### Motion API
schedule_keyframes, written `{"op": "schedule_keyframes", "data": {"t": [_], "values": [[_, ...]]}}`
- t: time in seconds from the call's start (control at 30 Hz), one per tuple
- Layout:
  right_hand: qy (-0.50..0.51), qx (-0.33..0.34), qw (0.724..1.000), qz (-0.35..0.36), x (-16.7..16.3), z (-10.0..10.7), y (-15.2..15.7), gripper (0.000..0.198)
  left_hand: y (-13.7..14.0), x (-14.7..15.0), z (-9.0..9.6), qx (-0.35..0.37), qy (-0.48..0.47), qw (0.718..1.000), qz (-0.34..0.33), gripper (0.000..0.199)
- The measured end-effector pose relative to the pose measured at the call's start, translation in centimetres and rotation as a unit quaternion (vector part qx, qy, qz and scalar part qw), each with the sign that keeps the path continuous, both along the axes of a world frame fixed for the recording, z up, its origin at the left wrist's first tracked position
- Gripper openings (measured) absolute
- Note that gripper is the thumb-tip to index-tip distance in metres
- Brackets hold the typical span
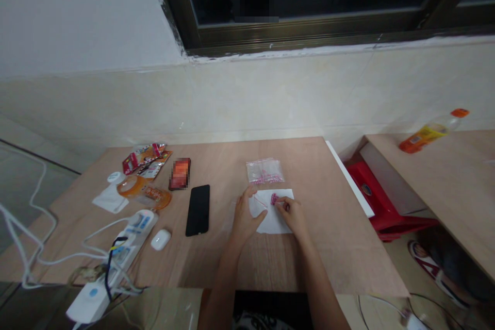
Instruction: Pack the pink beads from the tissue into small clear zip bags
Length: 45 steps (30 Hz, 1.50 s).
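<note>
A small heap of pink beads (274, 198) lies on a white sheet of paper (273, 224). At the heap's right edge, my right hand (293, 215) has its fingertips pinched together; what is between them is too small to see. My left hand (243, 218) rests over the paper's left side, thumb and fingers spread apart. A thin reddish strand (260, 201) runs between its thumb tip and fingertips, and whether they grip it is unclear. Just behind the paper lies a clear plastic bag (265, 171) with pink bits along its near edge.
Left of my hands lie a black phone (198, 210), a white earphone case (161, 240), a power strip (131, 247) with cables, a tipped orange bottle (143, 192) and snack wrappers (143, 157). A red stool (375, 196) and another table (460, 180) stand at right.
</note>
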State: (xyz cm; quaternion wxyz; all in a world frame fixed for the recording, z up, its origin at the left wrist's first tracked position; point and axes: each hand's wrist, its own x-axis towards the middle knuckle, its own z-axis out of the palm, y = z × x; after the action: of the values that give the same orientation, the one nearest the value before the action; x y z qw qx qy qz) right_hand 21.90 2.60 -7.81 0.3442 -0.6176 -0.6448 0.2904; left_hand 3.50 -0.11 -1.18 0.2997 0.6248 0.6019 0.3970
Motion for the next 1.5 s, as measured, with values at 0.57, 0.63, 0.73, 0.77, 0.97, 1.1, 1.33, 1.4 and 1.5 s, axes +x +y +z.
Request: {"op": "schedule_keyframes", "data": {"t": [0.57,0.63,0.73,0.77,0.97,1.1,1.33,1.4,1.5], "values": [[0.113,-0.012,0.993,0.026,-0.4,1.2,0.9,0.037,-0.1,1.1,-1.0,-0.013,-0.025,0.999,-0.024,0.085],[0.048,-0.009,0.999,0.008,0.1,0.0,1.3,0.035,-0.1,1.0,-1.1,-0.011,-0.025,0.999,-0.022,0.085],[-0.015,-0.005,1.000,0.010,0.5,-1.0,1.6,0.032,-0.1,1.0,-1.2,-0.011,-0.024,0.999,-0.022,0.086],[-0.027,-0.005,1.000,0.011,0.5,-1.1,1.7,0.032,-0.1,1.1,-1.3,-0.012,-0.024,0.999,-0.023,0.086],[-0.058,-0.013,0.998,0.004,0.4,-1.3,1.7,0.029,-0.1,1.3,-1.4,-0.011,-0.021,0.999,-0.031,0.086],[-0.065,-0.014,0.998,0.003,0.4,-1.2,1.7,0.029,-0.1,1.2,-1.4,-0.009,-0.024,0.999,-0.028,0.085],[-0.014,-0.005,1.000,0.004,0.4,-0.7,1.5,0.031,0.0,1.2,-1.4,-0.006,-0.027,0.999,-0.025,0.084],[0.025,-0.008,1.000,0.002,0.3,-0.7,1.4,0.034,0.0,1.2,-1.5,-0.005,-0.027,0.999,-0.024,0.085],[0.099,-0.016,0.995,-0.004,0.2,-0.2,1.2,0.038,0.0,1.2,-1.7,-0.001,-0.023,0.999,-0.025,0.085]]}}
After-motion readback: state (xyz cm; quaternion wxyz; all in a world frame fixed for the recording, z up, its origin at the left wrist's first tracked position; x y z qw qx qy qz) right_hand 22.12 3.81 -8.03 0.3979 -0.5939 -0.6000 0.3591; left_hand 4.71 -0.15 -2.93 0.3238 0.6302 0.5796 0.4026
